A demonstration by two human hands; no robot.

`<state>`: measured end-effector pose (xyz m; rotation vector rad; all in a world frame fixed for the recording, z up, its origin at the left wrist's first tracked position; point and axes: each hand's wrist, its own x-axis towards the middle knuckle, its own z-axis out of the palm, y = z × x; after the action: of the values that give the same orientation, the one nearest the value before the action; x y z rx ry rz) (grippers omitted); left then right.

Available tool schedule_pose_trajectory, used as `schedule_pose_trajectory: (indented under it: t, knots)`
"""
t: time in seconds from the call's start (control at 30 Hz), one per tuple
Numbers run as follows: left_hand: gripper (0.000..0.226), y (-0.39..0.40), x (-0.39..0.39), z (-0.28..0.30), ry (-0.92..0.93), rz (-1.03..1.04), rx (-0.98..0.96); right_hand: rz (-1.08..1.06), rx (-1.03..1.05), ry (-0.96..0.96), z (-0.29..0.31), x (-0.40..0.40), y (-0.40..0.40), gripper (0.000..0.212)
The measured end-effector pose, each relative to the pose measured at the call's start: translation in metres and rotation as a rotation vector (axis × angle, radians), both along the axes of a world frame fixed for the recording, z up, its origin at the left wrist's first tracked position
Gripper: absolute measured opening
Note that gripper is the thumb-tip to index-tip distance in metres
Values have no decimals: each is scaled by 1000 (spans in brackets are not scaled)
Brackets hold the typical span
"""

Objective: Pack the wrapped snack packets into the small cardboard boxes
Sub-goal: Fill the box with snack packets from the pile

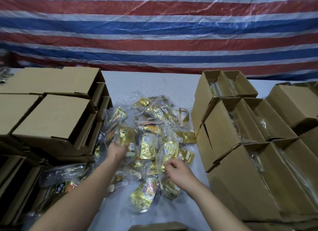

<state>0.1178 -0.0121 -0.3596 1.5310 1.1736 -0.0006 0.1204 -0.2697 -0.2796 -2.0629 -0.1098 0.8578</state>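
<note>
On the white bench, between two banks of cardboard, I see a loose heap of gold snack packets, each sealed in clear wrap; none of the heap is boxed. To my right stand open small cardboard boxes in rows, set on end with their mouths upward; glints of clear wrap and a little gold show inside several, though I cannot make out how full they are. To my left sit stacked closed cardboard boxes, lids flat. Below them, an open carton at the left edge holds darker bagged packets, one with bold white characters on black that I cannot read for certain.

My left hand reaches into the left side of the heap, its fingers buried among the wrappers and touching a gold packet with a white barcode label; whether its grip is clamped on anything I cannot tell. My right hand rests on the near right of the heap with fingers curled, pinching the clear wrap of a packet.

Printing on the gold packets is too small and blurred to read. Behind the bench hangs a red, white and blue striped tarpaulin. Another brown cardboard edge shows at the bottom.
</note>
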Motion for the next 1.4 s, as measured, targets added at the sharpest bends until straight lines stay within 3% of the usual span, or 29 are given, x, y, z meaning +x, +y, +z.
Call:
schedule_pose_trajectory:
  t: [0.1,0.27,0.3,0.43,0.53,0.67,0.8,1.07,1.17,1.27,1.3,1.4]
  knots:
    - [27,-1,-18,12,26,-21,72,19,30,-10,5,-2,12,23]
    - [18,-29,-61,50,-110,-41,163,81,34,-68,16,-11,32,15]
    - [15,-38,-69,60,-155,-83,198,68,55,-60,20,-14,37,20]
    - [25,-84,-92,111,-414,-197,271,-106,261,74,49,-19,54,82]
    - [32,-112,-95,145,-557,-259,325,-227,486,157,76,-18,63,101]
    - [36,-134,-98,175,-717,-329,291,-324,712,165,108,-12,59,75]
    - [36,-136,-101,184,-746,-344,282,-273,867,165,127,-12,40,71]
    - [36,-135,-105,189,-766,-461,161,-373,886,16,127,-25,27,63]
    - [33,-135,-104,194,-766,-439,279,-398,862,-1,132,-29,27,72]
    - [39,-139,-105,206,-853,-593,414,-383,908,93,138,-31,28,78]
    - [39,-142,-104,209,-871,-622,359,-395,952,137,138,-30,28,72]
    - [57,-142,-101,213,-875,-532,195,-338,1103,242,139,-29,18,24]
